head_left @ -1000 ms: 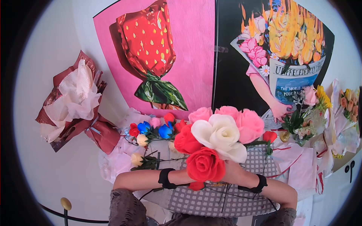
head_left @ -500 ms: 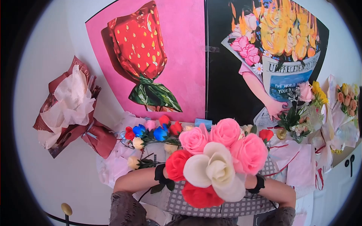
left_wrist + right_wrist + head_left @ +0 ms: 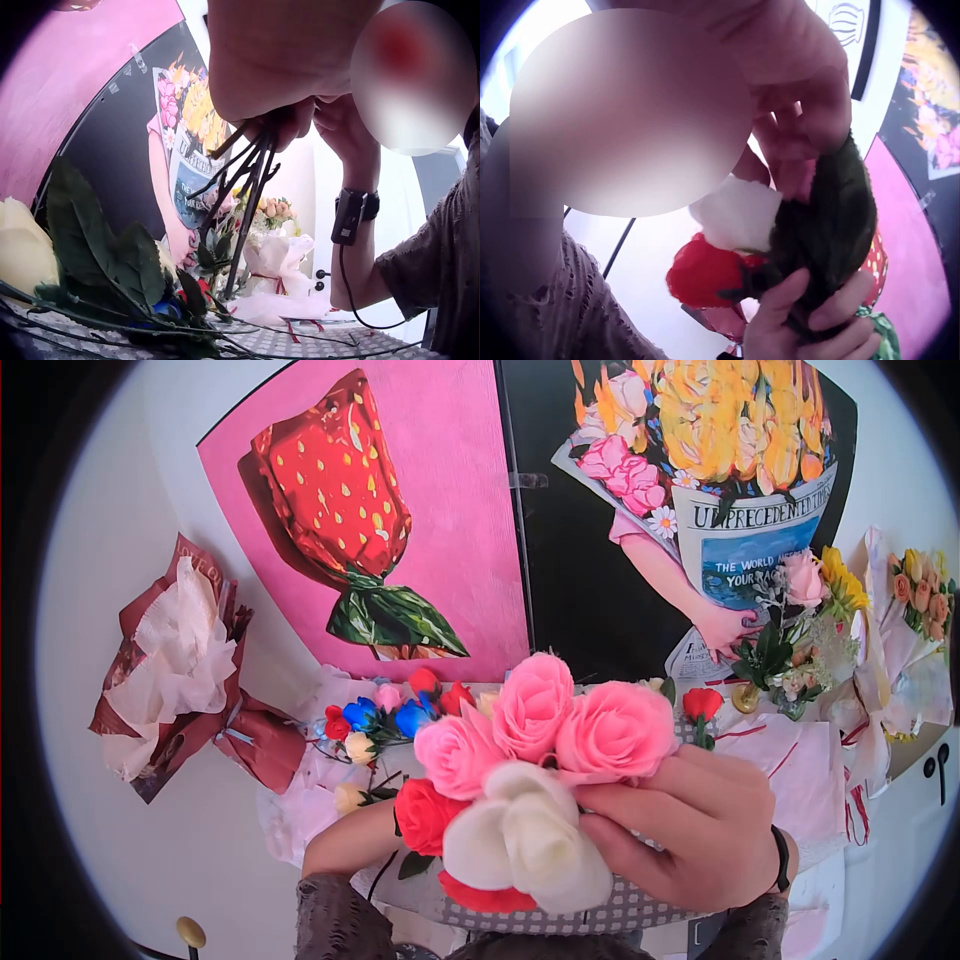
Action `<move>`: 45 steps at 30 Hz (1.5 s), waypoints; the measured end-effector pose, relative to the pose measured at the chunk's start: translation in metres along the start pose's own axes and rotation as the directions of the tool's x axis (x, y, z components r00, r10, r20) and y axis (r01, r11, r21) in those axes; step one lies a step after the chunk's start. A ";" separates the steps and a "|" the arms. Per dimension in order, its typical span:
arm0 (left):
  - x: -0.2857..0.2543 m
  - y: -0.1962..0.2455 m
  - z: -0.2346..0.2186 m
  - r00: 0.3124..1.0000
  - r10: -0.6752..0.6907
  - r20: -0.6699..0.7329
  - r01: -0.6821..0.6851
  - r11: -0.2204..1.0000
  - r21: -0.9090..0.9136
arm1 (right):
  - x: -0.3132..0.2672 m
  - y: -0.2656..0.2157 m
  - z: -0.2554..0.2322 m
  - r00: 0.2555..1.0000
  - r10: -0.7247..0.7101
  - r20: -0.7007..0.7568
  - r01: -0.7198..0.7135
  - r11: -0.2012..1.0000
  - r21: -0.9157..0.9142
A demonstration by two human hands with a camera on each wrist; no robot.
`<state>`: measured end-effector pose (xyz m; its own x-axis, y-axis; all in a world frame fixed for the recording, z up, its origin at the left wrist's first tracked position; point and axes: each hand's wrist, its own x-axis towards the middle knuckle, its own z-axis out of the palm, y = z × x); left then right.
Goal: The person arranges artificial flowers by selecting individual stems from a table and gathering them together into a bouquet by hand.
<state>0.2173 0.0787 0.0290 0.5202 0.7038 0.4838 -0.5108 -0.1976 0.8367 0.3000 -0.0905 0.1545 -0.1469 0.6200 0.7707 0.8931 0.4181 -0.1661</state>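
Observation:
A bunch of three pink roses (image 3: 533, 705), a white rose (image 3: 525, 840) and red roses (image 3: 425, 815) fills the middle of the head view, close to the camera. Underneath, my left hand (image 3: 840, 322) grips the gathered stems, hidden by the blooms from above. Bare dark stem ends (image 3: 251, 187) stick out below that fist in the left wrist view. My right hand (image 3: 700, 830) reaches in from the right, thumb and forefinger pinching the white rose's edge beside a pink one. A dark green leaf (image 3: 832, 217) hangs near its fingers.
Small red, blue and cream roses (image 3: 415, 715) lie on the checked tabletop (image 3: 640, 905). A maroon-wrapped bouquet (image 3: 265, 745) stands left, more wrapped flowers (image 3: 800, 620) stand right, beside pale paper sheets (image 3: 800, 760). Two posters (image 3: 470, 490) lean behind the table.
The bunch has tilted and shifted left, its blooms turned more toward the camera. My right hand has come from below the flowers up to their right side, onto the white rose.

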 end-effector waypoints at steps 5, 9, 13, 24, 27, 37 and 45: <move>0.019 0.004 0.003 1.000 -0.003 -0.012 0.004 1.000 0.008 | 0.012 -0.012 0.000 0.980 0.197 0.030 -0.199 0.979 0.044; 0.011 0.002 0.006 1.000 -0.005 -0.020 0.005 1.000 0.010 | 0.006 -0.002 0.012 0.976 0.216 0.029 -0.217 0.976 0.035; -0.002 0.010 -0.015 0.999 -0.002 -0.036 0.002 1.000 0.005 | 0.005 0.008 0.016 0.955 0.296 0.012 -0.288 0.919 0.270; -0.026 0.010 -0.020 0.993 0.030 -0.118 -0.032 0.999 -0.014 | 0.014 0.009 -0.004 0.997 -0.014 -0.074 -0.004 0.970 -0.242; -0.029 0.009 -0.016 0.990 0.035 -0.138 -0.039 0.999 -0.022 | 0.011 0.021 0.001 0.996 -0.067 -0.060 0.059 0.989 -0.134; -0.045 0.013 -0.028 0.977 0.050 -0.209 -0.061 0.997 -0.045 | -0.005 0.022 0.014 0.995 0.022 -0.094 -0.019 0.999 0.029; -0.026 0.020 -0.023 0.960 0.059 -0.272 -0.077 0.996 -0.053 | -0.004 0.019 0.004 0.988 0.055 -0.141 -0.048 0.998 0.051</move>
<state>0.1781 0.0722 0.0273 0.2828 0.8499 0.4445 -0.5844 -0.2148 0.7825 0.3156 -0.0831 0.1460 -0.0360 0.5422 0.8395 0.8764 0.4208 -0.2342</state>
